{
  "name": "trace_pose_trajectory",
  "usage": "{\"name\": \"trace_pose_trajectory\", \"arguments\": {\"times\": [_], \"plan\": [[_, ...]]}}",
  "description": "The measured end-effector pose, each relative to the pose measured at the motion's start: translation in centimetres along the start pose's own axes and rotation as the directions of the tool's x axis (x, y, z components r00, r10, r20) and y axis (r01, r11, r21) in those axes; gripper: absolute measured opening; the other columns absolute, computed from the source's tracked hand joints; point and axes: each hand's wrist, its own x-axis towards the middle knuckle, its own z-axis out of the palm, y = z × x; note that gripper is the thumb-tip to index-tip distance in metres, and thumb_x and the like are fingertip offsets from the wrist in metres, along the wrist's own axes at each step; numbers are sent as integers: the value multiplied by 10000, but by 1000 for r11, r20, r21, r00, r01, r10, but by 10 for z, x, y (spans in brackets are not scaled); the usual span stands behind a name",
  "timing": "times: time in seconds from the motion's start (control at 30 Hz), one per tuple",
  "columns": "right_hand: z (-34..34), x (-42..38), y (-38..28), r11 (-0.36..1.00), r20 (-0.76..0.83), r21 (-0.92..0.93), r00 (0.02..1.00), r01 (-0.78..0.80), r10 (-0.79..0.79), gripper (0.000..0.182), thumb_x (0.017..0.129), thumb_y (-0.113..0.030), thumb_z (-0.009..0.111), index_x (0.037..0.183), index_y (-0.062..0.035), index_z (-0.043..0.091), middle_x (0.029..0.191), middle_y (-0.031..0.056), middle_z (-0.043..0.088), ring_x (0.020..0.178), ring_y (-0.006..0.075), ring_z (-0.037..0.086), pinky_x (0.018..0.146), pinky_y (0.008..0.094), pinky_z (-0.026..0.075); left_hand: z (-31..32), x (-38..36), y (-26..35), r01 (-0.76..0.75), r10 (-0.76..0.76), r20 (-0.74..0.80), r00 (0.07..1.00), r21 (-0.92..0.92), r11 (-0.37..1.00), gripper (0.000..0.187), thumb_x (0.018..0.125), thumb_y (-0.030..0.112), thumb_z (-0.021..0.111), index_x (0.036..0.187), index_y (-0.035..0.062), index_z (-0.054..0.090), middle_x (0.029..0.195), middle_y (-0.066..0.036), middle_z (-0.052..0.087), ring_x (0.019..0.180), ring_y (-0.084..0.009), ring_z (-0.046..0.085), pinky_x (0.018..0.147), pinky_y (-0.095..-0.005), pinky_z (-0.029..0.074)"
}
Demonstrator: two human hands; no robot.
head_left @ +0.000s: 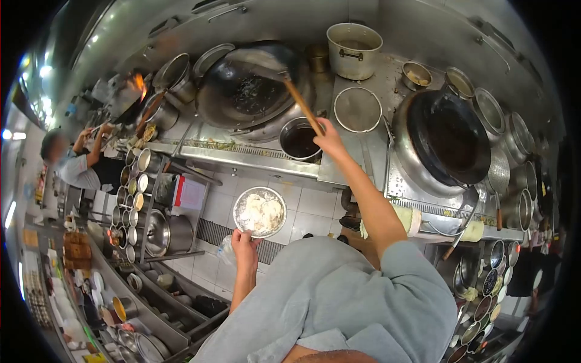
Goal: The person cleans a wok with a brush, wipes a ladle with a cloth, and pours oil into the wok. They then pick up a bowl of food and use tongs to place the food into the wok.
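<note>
My left hand (245, 242) grips the near rim of a metal bowl (235, 209) that holds pale, floury-looking pieces (263, 213). The bowl is held over the floor, in front of the stove edge. My right hand (327, 137) is closed round the wooden handle of a long utensil (301, 103). Its far end reaches into the large dark wok (221, 91), where small scraps lie on the bottom. Just left of my right hand, a metal pot of dark liquid (300, 141) is set into the counter.
A strainer (357, 109) lies right of the wok, below a big pot (354, 57). Another wok (457, 138) stands farther right. At the left, a person (82, 166) works near a flame (140, 85). Containers crowd a rack (158, 199).
</note>
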Motion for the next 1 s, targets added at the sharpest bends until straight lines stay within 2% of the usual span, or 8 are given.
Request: {"name": "trace_pose_trajectory", "arguments": {"times": [0.07, 0.2, 0.4, 0.6, 0.67, 0.7, 0.8, 1.0], "plan": [[-39, -43, -24, 861, 241, 317, 912, -398, 333, 681, 772, -67, 574, 1404, -219, 371, 728, 28, 517, 497, 158, 495, 435, 322, 450, -6, -5, 2, -10, 10, -35, 999, -1, 1000, 69, 881, 47, 526, 946, 61, 546, 995, -63, 636, 855, -150, 632, 665, -329, 573], [-76, -148, -32, 471, 421, 626, 778, -621, 465, 374, 949, -172, 545, 1287, -181, 384, 748, 11, 490, 468, 92, 413, 359, 256, 327, -26, -9, 4, -43, 47, -53, 998, 64, 997, 137, 883, 48, 513, 1012, 47, 560, 1010, -86, 641, 890, -164, 647, 676, -322, 581], [-74, -179, 53, -172, 530, 848, 800, -501, 282, 163, 955, -231, 583, 1036, -142, 473, 783, 30, 518, 540, 90, 452, 438, 243, 364, -21, -19, 22, -23, 30, -86, 996, 79, 997, 202, 881, 58, 495, 1068, 12, 555, 1032, -108, 646, 902, -193, 655, 711, -342, 590], [-68, -176, 46, 326, 325, 773, 781, -544, 533, 409, 970, -280, 576, 1301, -70, 460, 822, 71, 591, 638, 155, 575, 532, 284, 483, -36, 4, 19, 31, -31, -35, 999, -25, 999, 159, 872, 33, 499, 1019, 31, 561, 1028, -90, 645, 878, -173, 658, 706, -339, 591], [-67, -174, 70, 791, 67, 242, 823, -561, 563, 428, 950, -257, 604, 1297, -47, 467, 843, 125, 638, 685, 251, 631, 587, 358, 525, -49, 16, 22, 47, -48, -34, 998, -46, 998, 153, 872, 28, 499, 1012, 35, 560, 1024, -82, 643, 883, -167, 653, 708, -331, 587], [-66, -177, 64, 891, -129, -363, 962, -271, 240, 428, 895, -155, 638, 1273, -20, 489, 954, 181, 640, 832, 333, 643, 716, 407, 529, -58, 22, 22, 45, -48, -41, 998, -62, 997, 150, 872, 27, 500, 1009, 38, 559, 1020, -77, 642, 885, -164, 650, 706, -324, 583], [-22, -156, -32, 639, -63, -768, 986, 51, -155, 476, 815, -62, 661, 1266, -9, 519, 1119, 214, 600, 1056, 375, 582, 876, 402, 487, -94, 43, 29, 29, -34, -87, 996, -54, 998, 116, 877, 36, 510, 983, 53, 554, 999, -59, 633, 876, -142, 631, 679, -289, 560], [183, -38, -130, 711, 122, -430, 816, 556, -565, 426, 804, -26, 655, 1222, -16, 574, 1210, 185, 556, 1144, 352, 524, 977, 408, 433, -178, 97, 60, -47, 42, -120, 992, -37, 998, 278, 865, 30, 486, 1140, 10, 525, 1104, -117, 608, 970, -212, 631, 764, -375, 578]]}}
